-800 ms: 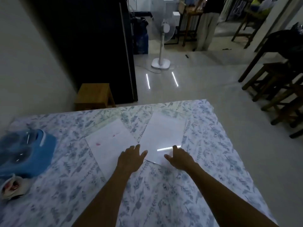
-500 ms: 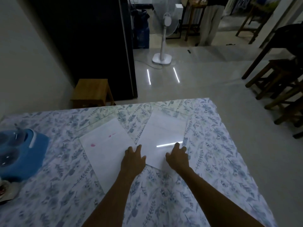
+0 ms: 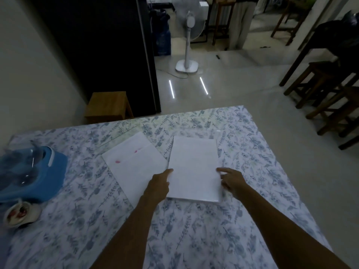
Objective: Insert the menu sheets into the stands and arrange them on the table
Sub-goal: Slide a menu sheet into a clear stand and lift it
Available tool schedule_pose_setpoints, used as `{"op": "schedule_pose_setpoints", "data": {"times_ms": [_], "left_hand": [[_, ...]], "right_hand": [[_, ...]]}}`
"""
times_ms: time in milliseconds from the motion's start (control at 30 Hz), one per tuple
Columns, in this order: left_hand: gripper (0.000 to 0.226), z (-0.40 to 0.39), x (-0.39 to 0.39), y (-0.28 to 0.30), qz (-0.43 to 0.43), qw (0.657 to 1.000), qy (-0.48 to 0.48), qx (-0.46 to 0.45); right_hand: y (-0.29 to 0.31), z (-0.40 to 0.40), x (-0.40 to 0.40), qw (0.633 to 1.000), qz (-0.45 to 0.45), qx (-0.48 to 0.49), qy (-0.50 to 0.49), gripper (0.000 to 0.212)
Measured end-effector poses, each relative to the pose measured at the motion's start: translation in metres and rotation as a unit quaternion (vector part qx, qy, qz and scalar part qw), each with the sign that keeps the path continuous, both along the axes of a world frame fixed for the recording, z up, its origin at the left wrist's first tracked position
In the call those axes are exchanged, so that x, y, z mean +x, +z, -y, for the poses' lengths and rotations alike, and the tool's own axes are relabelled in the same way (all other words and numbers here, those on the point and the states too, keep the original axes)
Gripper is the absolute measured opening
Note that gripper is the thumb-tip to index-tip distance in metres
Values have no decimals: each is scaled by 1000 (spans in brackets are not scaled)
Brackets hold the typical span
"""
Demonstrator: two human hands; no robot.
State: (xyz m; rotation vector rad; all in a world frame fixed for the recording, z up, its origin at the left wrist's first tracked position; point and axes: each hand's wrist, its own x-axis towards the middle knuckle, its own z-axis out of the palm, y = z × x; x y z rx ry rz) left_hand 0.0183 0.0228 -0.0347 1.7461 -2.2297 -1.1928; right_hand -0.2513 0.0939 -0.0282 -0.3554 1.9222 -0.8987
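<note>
Menu sheet (image 3: 194, 167) between left hand (image 3: 158, 186) and right hand (image 3: 232, 181), fingers gripping its side edges

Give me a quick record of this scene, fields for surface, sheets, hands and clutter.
surface: floral blue-and-white tablecloth
right item: white rectangular sheet or stand, square to the viewer
left item: white paper sheet with pink marks, angled
left hand: grips the right item's left edge
right hand: at its right edge
clutter: blue plastic container, small white cup, far left
</note>
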Motion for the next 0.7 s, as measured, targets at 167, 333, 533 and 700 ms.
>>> {"op": "schedule_pose_setpoints", "data": {"times_ms": [167, 333, 533, 700], "left_hand": [[41, -31, 19, 27, -45, 998, -36, -4], [34, -61, 37, 54, -134, 989, -52, -47], [25, -76, 39, 77, -218, 970, -44, -99], [30, -65, 22, 106, -223, 965, -47, -131]], "right_hand": [[41, -42, -12, 990, 136, -16, -13, 26], [68, -81, -14, 988, 149, -44, -4, 24], [89, -105, -10, 987, 137, -75, -30, 24], [104, -90, -21, 988, 106, -115, -12, 18]]}}
